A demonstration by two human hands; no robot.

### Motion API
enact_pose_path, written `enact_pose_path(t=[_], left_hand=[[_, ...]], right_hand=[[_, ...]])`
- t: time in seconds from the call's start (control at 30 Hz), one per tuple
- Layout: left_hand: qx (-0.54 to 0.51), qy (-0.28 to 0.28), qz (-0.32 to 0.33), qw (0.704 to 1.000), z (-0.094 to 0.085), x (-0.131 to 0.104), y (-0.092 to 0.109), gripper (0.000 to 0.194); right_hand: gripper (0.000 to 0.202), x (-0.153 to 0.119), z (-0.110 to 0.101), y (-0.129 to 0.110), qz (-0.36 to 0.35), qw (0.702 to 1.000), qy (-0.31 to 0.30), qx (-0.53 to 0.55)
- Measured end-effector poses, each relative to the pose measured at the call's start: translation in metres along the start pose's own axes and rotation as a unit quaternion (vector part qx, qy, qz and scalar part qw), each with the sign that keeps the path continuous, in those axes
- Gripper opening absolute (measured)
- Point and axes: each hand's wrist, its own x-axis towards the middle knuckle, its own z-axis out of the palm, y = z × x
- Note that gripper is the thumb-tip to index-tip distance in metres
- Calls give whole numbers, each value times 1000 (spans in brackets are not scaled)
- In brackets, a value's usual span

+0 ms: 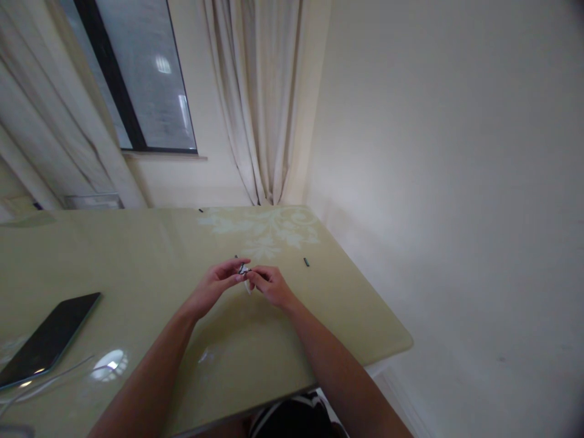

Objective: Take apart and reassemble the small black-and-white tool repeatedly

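Note:
Above the middle of the table, my left hand (pixel 219 280) and my right hand (pixel 272 285) meet at the fingertips. Between them is a small black-and-white object (pixel 244 269), too small for me to tell its kind. My left thumb and fingers pinch it from the left side, while my right thumb and fingers close on its right end. A thin pale strip hangs below it between the hands. On the tabletop to the right of my right hand lies a short dark stick-like piece (pixel 306 262), touched by neither hand.
The glossy greenish table (pixel 365 328) has a rounded right corner near the wall. A black tablet (pixel 50 337) lies at the left, with a white cable (pixel 50 382) in front. Another tiny dark piece (pixel 201 210) is at the far edge, near the curtain (pixel 260 109).

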Motion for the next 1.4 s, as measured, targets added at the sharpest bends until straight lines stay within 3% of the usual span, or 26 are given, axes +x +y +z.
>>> enact_pose_path(t=[0.13, 0.53, 0.83, 1.07, 1.4], left_hand=[[-2, -4, 6, 1000, 0, -1, 2, 52], [-32, -23, 2, 999, 2, 1, -1, 56], [-34, -30, -7, 999, 1, -2, 1, 57], [-25, 7, -21, 999, -1, 1, -6, 54], [-15, 17, -14, 1000, 4, 2, -9, 59]], right_hand=[[51, 0, 0, 0, 6, 1000, -20, 3], [49, 0, 7, 4, -11, 1000, 7, -22], [44, -1, 6, 2, 3, 1000, -12, -11], [39, -2, 9, -1, -16, 997, 24, -66], [44, 0, 7, 8, 13, 995, 77, -63]])
